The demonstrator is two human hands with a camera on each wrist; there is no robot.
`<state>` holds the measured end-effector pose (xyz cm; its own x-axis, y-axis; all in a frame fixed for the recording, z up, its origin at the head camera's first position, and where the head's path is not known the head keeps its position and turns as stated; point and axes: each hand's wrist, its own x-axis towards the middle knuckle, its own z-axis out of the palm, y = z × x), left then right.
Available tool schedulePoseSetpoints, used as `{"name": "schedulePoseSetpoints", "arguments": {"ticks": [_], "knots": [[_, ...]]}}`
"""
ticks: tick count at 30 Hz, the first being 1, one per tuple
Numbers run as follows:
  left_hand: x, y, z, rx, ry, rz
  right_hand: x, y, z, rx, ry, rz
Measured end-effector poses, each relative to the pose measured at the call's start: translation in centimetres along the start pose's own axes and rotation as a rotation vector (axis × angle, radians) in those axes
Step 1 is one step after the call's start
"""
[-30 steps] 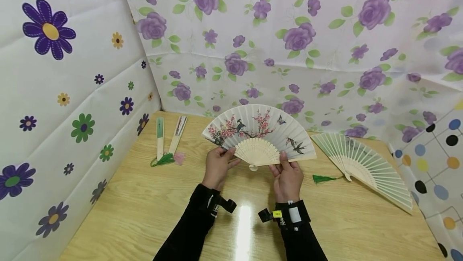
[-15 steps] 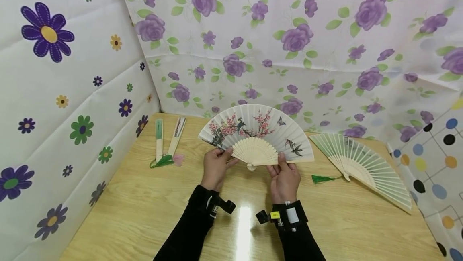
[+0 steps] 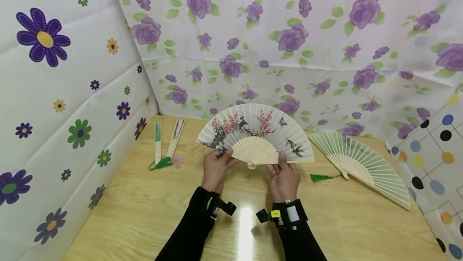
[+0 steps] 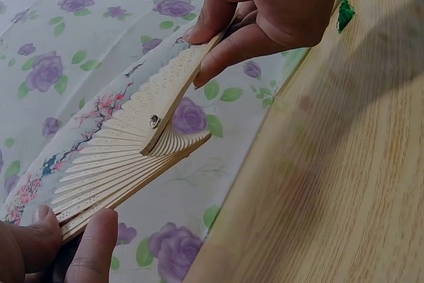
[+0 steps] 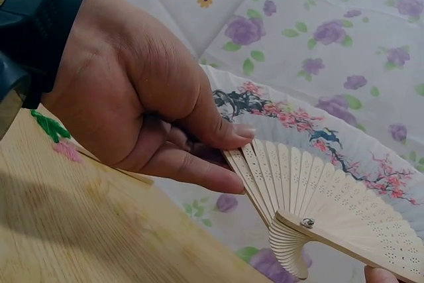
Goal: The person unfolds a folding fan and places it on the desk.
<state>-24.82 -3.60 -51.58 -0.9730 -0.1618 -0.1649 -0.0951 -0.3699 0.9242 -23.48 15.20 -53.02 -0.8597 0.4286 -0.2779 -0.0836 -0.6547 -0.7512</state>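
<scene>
You sit at a shiny wooden table (image 3: 144, 213). Cloth walls (image 3: 325, 52) stand around it, with purple roses, bright flowers and dots.

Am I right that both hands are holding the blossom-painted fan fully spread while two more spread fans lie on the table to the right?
Not quite: only one spread fan lies to the right, as the head view shows. The left hand and right hand do hold the blossom-painted fan spread.
</scene>
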Motion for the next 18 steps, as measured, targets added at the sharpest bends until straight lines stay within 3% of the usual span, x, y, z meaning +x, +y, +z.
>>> {"name": "schedulePoseSetpoints", "arguments": {"ticks": [18], "knots": [[-0.31,-0.53,0.67,-0.016,0.002,0.028,0.51,-0.45,-0.19,0.027,0.038,0.050]]}}
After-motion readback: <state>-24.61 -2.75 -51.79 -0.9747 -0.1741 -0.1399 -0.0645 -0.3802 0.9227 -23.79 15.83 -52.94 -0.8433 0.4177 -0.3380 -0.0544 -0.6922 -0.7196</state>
